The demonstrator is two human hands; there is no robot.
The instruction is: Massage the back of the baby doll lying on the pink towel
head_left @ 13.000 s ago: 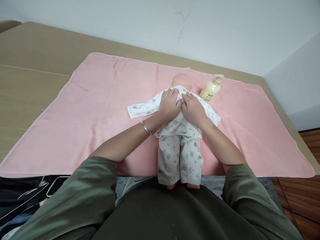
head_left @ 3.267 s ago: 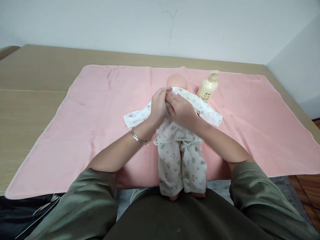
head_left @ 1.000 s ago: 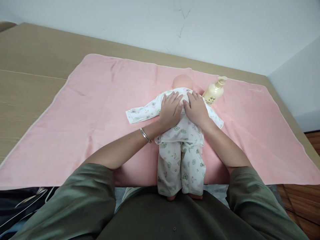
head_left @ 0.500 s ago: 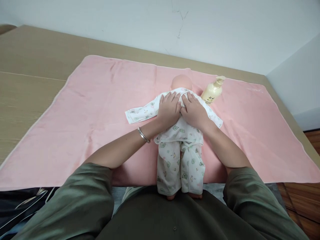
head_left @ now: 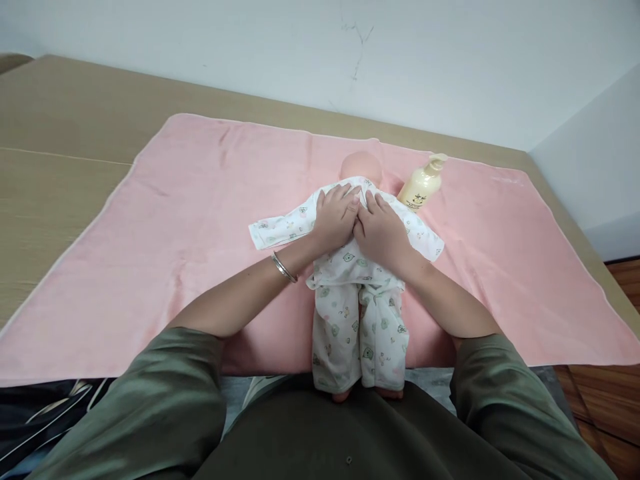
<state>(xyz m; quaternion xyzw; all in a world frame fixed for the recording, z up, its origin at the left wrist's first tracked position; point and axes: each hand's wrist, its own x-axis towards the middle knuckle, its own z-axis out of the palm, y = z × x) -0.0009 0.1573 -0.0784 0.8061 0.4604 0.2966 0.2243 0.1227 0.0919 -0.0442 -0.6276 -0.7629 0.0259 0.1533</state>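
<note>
A baby doll (head_left: 361, 167) lies face down, its head away from me and its feet at the front edge near my body. It wears a white printed top (head_left: 345, 267) and matching trousers (head_left: 336, 333). Flat on the left of its upper back rests my left hand (head_left: 336, 215), fingers stretched out; a silver bangle (head_left: 284, 268) circles that wrist. My right hand (head_left: 383, 230) lies open on the right of the back, its thumb side meeting the left hand near the middle. Neither hand grips anything. The doll's sleeves spread out to both sides.
A pink blanket (head_left: 225, 200) covers much of the wooden table (head_left: 75, 120). Just right of the doll's head, a pale yellow pump bottle (head_left: 423, 183) lies tilted on the blanket. A white wall (head_left: 250, 53) rises behind the table.
Both hands stay on the doll's back. My right hand has shifted slightly left and its fingers point a little differently. The doll and bottle look unmoved apart from a small camera shift.
</note>
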